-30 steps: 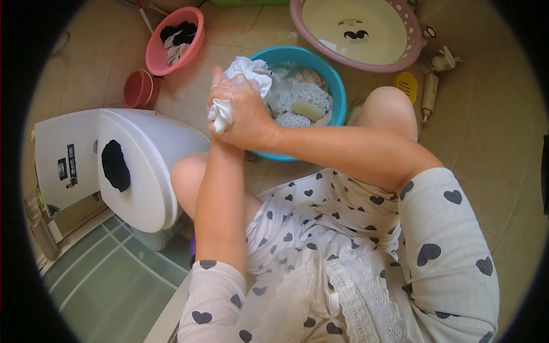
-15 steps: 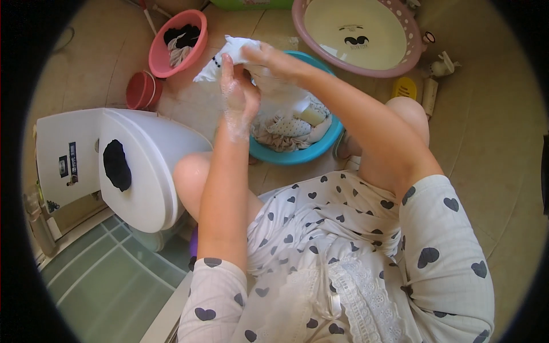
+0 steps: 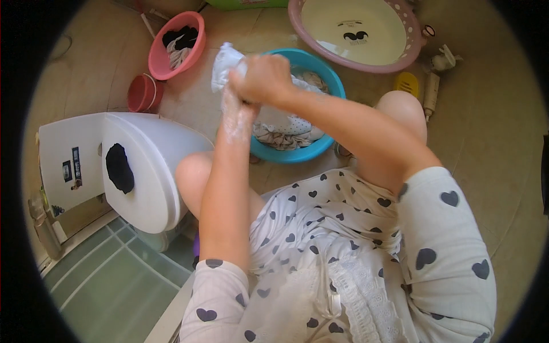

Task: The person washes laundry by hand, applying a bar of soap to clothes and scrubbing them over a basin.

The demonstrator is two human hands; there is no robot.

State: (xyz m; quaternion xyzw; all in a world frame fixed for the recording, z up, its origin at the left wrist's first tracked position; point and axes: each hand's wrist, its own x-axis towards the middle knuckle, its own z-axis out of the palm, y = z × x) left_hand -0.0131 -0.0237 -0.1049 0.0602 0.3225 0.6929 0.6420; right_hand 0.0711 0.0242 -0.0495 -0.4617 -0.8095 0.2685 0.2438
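A small white cloth [image 3: 225, 66] is bunched between my two hands, above the left rim of a blue basin [image 3: 296, 155]. My right hand [image 3: 264, 79] is closed in a fist on it. Just below, my left hand [image 3: 246, 110] also grips the cloth; most of its fingers are hidden behind the right hand. Suds coat my left wrist. Inside the basin lie wet clothes [image 3: 283, 139], pale and beige, some dotted, with cloudy water.
A pink basin [image 3: 160, 70] with dark and pale clothes stands far left, beside a red bucket [image 3: 139, 94]. Far right are a large water-filled basin [image 3: 360, 67], a yellow soap dish [image 3: 406, 83] and bottles. A black cloth [image 3: 119, 168] lies on the toilet lid [image 3: 146, 194].
My right hand has closed from a looser hold into a fist and come in over my left hand. The white cloth, spread wider before, is now bunched up.
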